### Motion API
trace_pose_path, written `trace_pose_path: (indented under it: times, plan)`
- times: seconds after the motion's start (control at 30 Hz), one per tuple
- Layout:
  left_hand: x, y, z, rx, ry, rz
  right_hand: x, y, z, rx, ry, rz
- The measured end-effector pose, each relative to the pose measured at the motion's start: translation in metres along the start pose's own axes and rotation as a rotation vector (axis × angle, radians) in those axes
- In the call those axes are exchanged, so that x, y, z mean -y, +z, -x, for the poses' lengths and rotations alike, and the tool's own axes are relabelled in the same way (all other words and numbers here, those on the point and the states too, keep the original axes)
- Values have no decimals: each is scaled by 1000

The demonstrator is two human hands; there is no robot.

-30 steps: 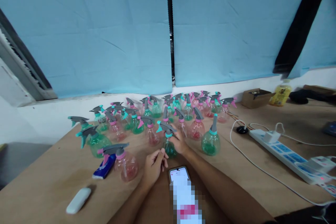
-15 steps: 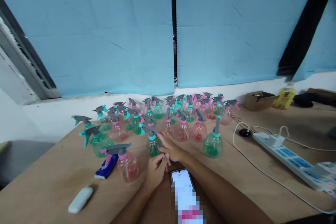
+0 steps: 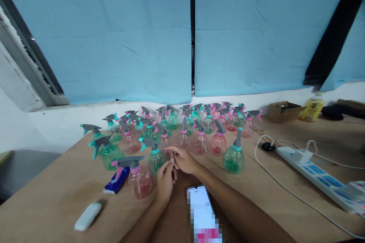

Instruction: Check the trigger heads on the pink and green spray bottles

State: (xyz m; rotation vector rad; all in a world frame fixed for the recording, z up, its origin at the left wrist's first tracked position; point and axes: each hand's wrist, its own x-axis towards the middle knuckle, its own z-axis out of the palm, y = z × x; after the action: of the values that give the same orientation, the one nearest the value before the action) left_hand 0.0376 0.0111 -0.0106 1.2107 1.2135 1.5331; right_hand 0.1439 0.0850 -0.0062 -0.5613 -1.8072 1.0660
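Note:
My left hand (image 3: 166,180) is raised over the front of the table, fingers curled in and thumb on top. Just right of it, my right hand (image 3: 184,160) has its fingers bent and drawn together. The two hands meet at the fingertips; anything between them is hidden or too small to make out. Close to the left hand's fingers stands a green spray bottle (image 3: 156,162), upright, with a grey and turquoise trigger head. Left of it is a pink spray bottle (image 3: 141,184). Another green spray bottle (image 3: 233,161) stands alone to the right of the hands.
Several more pink and green spray bottles (image 3: 200,144) crowd the back of the table. A phone (image 3: 201,201) lies below the hands. At left are a blue packet (image 3: 116,181) and a white case (image 3: 88,216). A power strip (image 3: 313,176) with cables lies at right, before a cardboard box (image 3: 283,113).
The green spray bottle by my hands has shifted left, closer to the pink one. My right hand has come away from its side, and its fingers have curled in toward the left hand.

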Motion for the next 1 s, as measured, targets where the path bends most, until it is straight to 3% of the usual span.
trace_pose_path:
  times: [0.13, 0.2, 0.33, 0.47, 0.83, 1.0]
  plan:
    - [1, 0, -5, -15, -37, 108, 14, -4, -24, -422, -91, 203]
    - [1, 0, -6, -20, -62, 130, 20, -6, -40, -511, -49, 254]
    - [-1, 1, -6, -54, -97, 166, 25, -8, -70, -459, 39, 422]
    - [-3, 3, -6, -69, -120, 189, 26, -6, -81, -447, 68, 448]
    - [6, 1, -6, 7, 11, 61, 32, -23, -40, -459, -162, 330]
    - [3, 3, -5, 18, 1, 44, 29, -34, -20, -566, -277, 256]
